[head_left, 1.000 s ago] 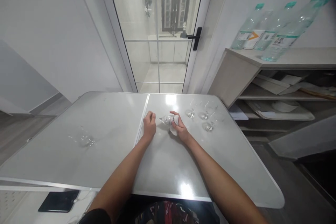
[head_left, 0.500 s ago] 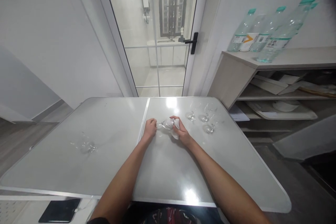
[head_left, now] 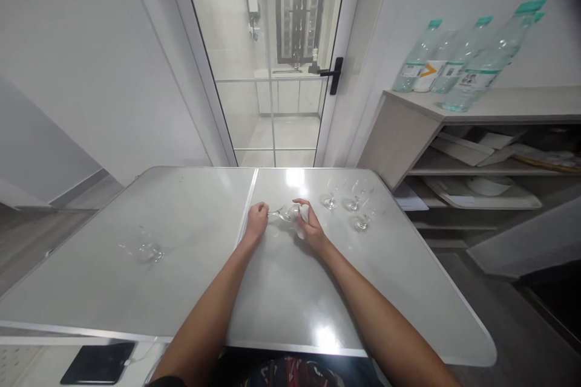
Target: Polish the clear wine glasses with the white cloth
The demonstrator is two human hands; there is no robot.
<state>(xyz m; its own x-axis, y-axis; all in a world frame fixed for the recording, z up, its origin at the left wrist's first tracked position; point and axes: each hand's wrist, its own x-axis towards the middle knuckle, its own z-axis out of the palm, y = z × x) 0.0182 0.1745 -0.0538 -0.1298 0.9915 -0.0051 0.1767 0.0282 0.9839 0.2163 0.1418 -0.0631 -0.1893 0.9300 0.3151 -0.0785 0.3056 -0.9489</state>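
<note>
1. So the main thing was a clear stemmed drinking glass (head_left: pixel 285 214), held up just over the far middle part of a pale grey, glossy table (head_left: pixel 290 290), between the two hands.
2. It was on its side: long axis running pretty much left to right across the person's front, close to level. Stem pointed left, bowl pointed right. The foot was hidden in the left hand, so no clue how it sat in there.
3. The left hand (head_left: pixel 258 219) had its fingers curled in and closed around the foot end, basically pinching it. Can't tell exactly which fingers did the gripping.
4. The right hand (head_left: pixel 311 227) was wrapped around the bowl end, thumb on the near side and a finger reaching over the far side, with a bunched white cloth (head_left: pixel 301 228) pressed against the glass. The rest of those fingers were hidden, so can't tell.
5. Three more clear stemmed glasses (head_left: pixel 360 225) stood upright in a cluster right of the right hand, near but not touching it.
6. Another clear glass (head_left: pixel 152 251) was off to the left, well apart from the left hand; too see-through to tell its pose.
</note>
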